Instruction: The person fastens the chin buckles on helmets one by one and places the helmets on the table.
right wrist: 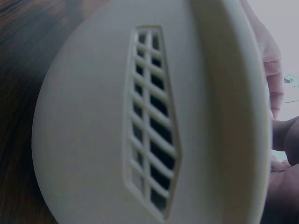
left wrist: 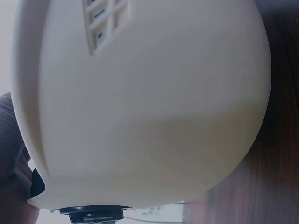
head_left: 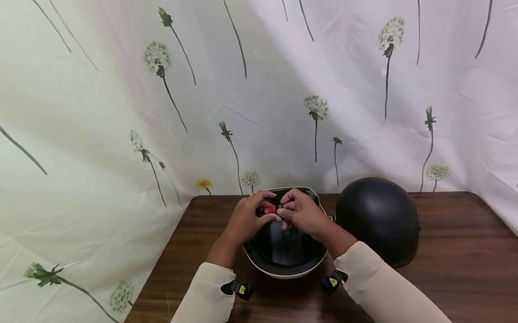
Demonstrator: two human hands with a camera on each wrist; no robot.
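Note:
A cream helmet (head_left: 284, 274) lies upside down on the table, its black lining facing up. Over its opening, my two hands meet at a small red-and-black chin-strap buckle (head_left: 270, 210). My left hand (head_left: 245, 220) pinches the buckle's left part between thumb and fingers. From the other side, my right hand (head_left: 311, 215) pinches its right end, with the fingertips of both hands close together. The helmet's smooth outer shell (left wrist: 154, 102) fills the left wrist view. In the right wrist view a latticed vent (right wrist: 152, 121) shows on its side.
A black helmet (head_left: 376, 220) stands dome-up just right of the cream one, near my right forearm. Both are on a dark wooden table (head_left: 468, 255). Behind and to the left hangs a white curtain (head_left: 270, 86) printed with dandelions.

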